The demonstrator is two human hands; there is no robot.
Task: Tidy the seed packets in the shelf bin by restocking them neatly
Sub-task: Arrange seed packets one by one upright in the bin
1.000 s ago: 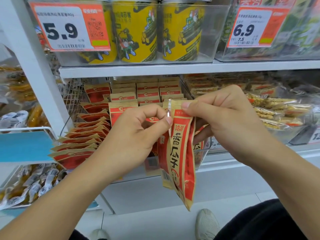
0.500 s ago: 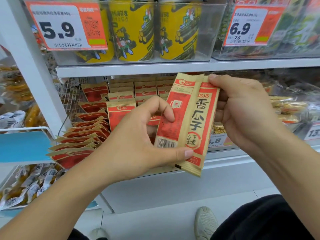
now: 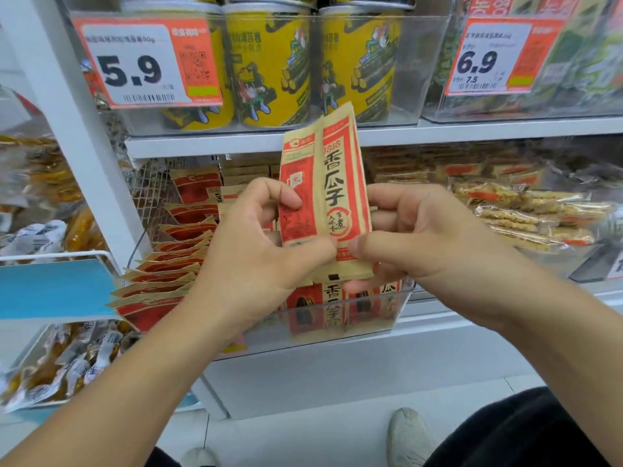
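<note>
- Both hands hold the seed packets (image 3: pixel 323 193) upright in front of the shelf bin (image 3: pixel 401 308): left hand (image 3: pixel 259 251) fingers pinch the left edge, right hand (image 3: pixel 421 241) fingers grip the right.
- Best to square the edges flush first, then slot them in facing forward like the row inside.
- The front reads 香瓜子; the price tags (image 3: pixel 148 62) above show 5.9 and 6.9.

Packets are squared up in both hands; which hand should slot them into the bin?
Probably the right hand: it pinches the seed packets directly above the clear bin's open front section. The left hand blocks the bin's left rows.
</note>
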